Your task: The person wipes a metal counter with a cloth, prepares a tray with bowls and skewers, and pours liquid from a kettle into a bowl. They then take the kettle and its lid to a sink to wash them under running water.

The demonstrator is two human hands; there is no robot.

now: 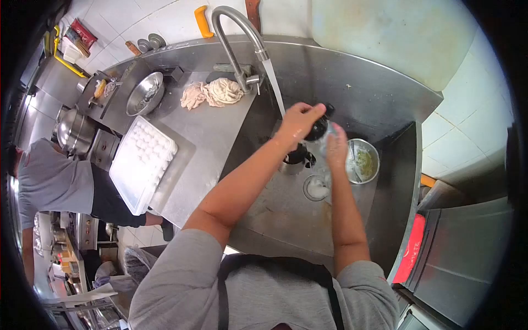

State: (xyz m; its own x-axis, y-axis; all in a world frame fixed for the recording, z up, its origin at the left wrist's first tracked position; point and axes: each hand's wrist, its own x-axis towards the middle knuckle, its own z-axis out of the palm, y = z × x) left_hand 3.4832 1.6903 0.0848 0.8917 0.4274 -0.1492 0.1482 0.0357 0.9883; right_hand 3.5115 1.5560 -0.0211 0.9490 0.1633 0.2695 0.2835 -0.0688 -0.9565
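In the head view, my left hand (pixel 300 124) is closed around a shiny black object (pixel 317 131), whose exact kind I cannot make out. It is held over the sink (pixel 280 212), just right of the running water. My right hand (pixel 336 147) is up against the object's right side, its fingers smeared by motion, with something pale or sudsy beside them. Below my hands a metal vessel with black parts (pixel 295 158) stands in the sink. White foam covers part of the drain (pixel 316 188). A metal bowl (pixel 356 179) with greenish, soapy contents sits by my right hand.
Water pours from the tall faucet (pixel 242 22). Crumpled cloths (pixel 223 92) lie on the left counter (pixel 203 137), near a metal basin (pixel 146 93) and a white tray of eggs (pixel 132 184). A person in grey (pixel 58 176) bends at the far left. A black bin (pixel 462 258) stands right.
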